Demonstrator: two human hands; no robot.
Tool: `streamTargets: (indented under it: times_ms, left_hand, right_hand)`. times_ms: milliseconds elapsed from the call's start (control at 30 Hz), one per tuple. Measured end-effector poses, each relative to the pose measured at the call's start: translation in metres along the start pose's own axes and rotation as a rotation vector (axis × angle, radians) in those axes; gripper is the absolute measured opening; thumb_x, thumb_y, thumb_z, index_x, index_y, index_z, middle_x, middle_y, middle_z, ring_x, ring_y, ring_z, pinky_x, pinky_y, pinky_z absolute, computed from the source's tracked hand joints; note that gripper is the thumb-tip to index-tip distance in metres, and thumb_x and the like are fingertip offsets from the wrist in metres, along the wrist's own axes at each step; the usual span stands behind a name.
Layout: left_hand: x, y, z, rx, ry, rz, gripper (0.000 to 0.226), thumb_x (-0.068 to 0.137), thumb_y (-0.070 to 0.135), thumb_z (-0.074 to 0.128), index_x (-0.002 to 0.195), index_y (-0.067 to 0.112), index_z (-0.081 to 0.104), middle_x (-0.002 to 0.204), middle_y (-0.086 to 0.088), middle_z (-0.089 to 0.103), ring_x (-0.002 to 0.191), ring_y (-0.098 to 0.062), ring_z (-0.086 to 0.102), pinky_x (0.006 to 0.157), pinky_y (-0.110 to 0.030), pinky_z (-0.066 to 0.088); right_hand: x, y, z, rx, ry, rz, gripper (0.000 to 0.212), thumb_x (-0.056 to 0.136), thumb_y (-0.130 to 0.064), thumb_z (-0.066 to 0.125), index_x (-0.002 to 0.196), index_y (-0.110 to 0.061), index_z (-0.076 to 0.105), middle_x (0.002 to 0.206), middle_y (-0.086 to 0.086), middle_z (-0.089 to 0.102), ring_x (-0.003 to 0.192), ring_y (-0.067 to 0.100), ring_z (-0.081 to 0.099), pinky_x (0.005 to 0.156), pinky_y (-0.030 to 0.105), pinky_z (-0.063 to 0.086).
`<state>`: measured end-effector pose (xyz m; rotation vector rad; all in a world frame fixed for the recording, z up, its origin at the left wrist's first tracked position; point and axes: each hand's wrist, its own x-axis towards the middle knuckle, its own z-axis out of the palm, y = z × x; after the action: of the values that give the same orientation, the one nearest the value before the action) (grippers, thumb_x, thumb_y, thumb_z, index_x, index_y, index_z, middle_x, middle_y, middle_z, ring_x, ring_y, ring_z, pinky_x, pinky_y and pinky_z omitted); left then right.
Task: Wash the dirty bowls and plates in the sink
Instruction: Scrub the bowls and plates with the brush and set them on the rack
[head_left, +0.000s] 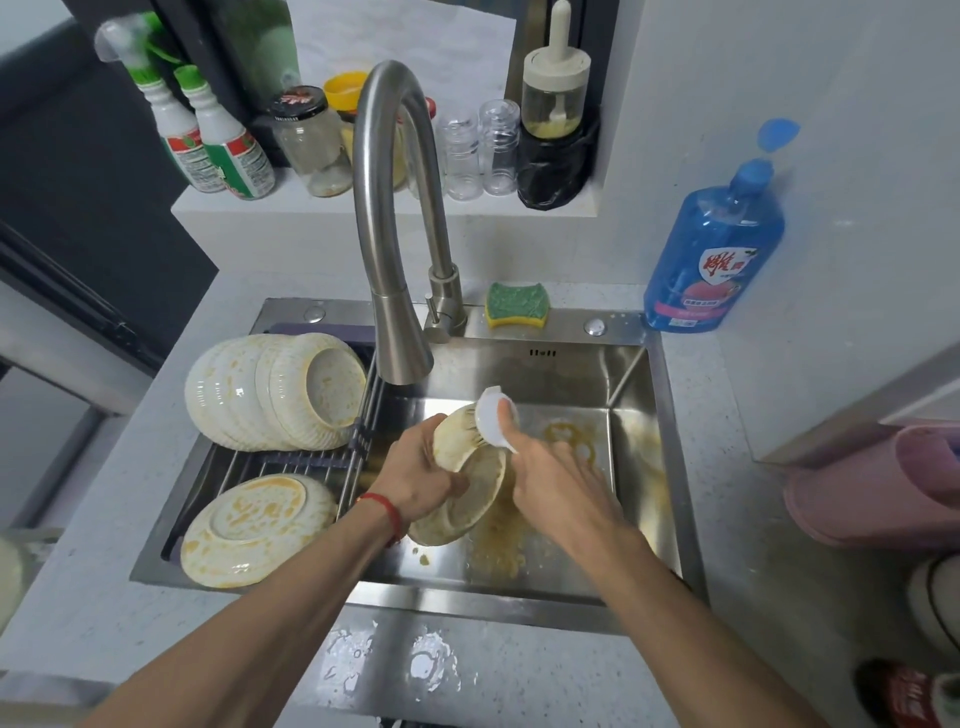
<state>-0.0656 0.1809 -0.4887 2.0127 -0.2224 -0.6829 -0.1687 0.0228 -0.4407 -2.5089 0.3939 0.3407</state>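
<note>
My left hand (421, 475) grips a dirty white bowl (457, 441) by its rim, tilted over the steel sink (639, 431). Below it a second stained bowl (462, 506) leans in the basin. My right hand (558, 478) holds a white dish brush (496, 418) with its bristles pressed into the held bowl. On the rack (291, 462) over the sink's left side lie several stacked dirty bowls (275, 397) on their sides and an upturned stained plate (257, 530).
The faucet (400, 249) arches over the sink, no water visible. A green and yellow sponge (517, 305) lies on the back ledge. A blue soap bottle (714, 244) stands at the right. Jars and spray bottles (208, 135) line the shelf behind. Yellow residue smears the basin floor.
</note>
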Motion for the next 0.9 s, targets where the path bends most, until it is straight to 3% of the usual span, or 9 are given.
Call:
streamTargets:
  times_ms: [133,267,367,500,633,733,900]
  left_hand:
    - [0.000,-0.002,-0.002,-0.043,0.020,0.030,0.062,0.048,0.002,0.073,0.107,0.022,0.073,0.101,-0.003,0.079,0.102,-0.029,0.073,0.089,-0.052,0.061]
    - [-0.002,0.000,-0.004,-0.024,0.002,0.038,0.064,0.049,0.003,0.073,0.110,0.025,0.073,0.102,-0.002,0.078,0.104,-0.026,0.072,0.091,-0.049,0.061]
    - [0.000,-0.001,-0.008,-0.059,0.021,0.046,0.059,0.052,0.008,0.075,0.108,0.026,0.074,0.100,0.000,0.079,0.102,-0.026,0.074,0.090,-0.048,0.061]
    - [-0.002,0.001,-0.013,-0.044,-0.005,0.051,0.061,0.052,-0.005,0.073,0.105,0.023,0.074,0.094,0.003,0.077,0.096,-0.018,0.072,0.084,-0.037,0.061]
    - [-0.003,-0.005,-0.020,-0.021,-0.002,0.084,0.063,0.058,-0.020,0.073,0.107,0.020,0.074,0.094,0.002,0.076,0.092,-0.013,0.070,0.080,-0.033,0.061]
    - [-0.007,-0.007,-0.024,0.021,-0.014,0.119,0.063,0.059,-0.018,0.075,0.110,0.020,0.074,0.099,0.002,0.076,0.096,-0.006,0.068,0.082,-0.030,0.060]
    - [-0.009,-0.008,-0.034,0.045,-0.014,0.129,0.059,0.060,-0.021,0.074,0.104,0.019,0.073,0.094,0.005,0.074,0.089,0.003,0.067,0.074,-0.019,0.055]
  right_hand:
    - [-0.014,-0.011,0.016,0.013,-0.007,-0.111,0.092,0.100,-0.007,0.045,0.153,-0.054,-0.014,0.103,0.012,0.067,0.092,0.033,0.065,0.085,0.049,0.054]
    - [0.003,0.000,0.004,0.066,0.021,0.005,0.081,0.105,-0.011,0.043,0.159,-0.048,-0.003,0.108,0.010,0.069,0.096,0.033,0.066,0.080,0.045,0.052]
    - [-0.016,-0.023,0.011,0.056,-0.028,-0.113,0.082,0.104,-0.012,0.044,0.157,-0.051,-0.004,0.098,0.010,0.067,0.088,0.032,0.065,0.078,0.047,0.054]
    - [0.006,-0.005,-0.004,0.087,-0.007,0.105,0.081,0.105,-0.009,0.043,0.160,-0.047,-0.001,0.126,0.011,0.062,0.110,0.033,0.060,0.090,0.049,0.049]
    - [-0.008,-0.012,0.008,0.185,-0.035,0.010,0.079,0.105,-0.011,0.048,0.160,-0.047,0.005,0.088,-0.002,0.064,0.075,0.020,0.065,0.071,0.042,0.056]
    - [0.013,0.008,0.003,0.251,-0.028,0.130,0.070,0.106,-0.016,0.046,0.160,-0.048,0.015,0.097,-0.003,0.062,0.072,0.015,0.060,0.064,0.035,0.051]
    - [0.010,0.005,0.009,0.393,-0.081,0.137,0.063,0.108,-0.021,0.045,0.158,-0.049,0.020,0.118,0.001,0.063,0.069,0.005,0.055,0.055,0.020,0.043]
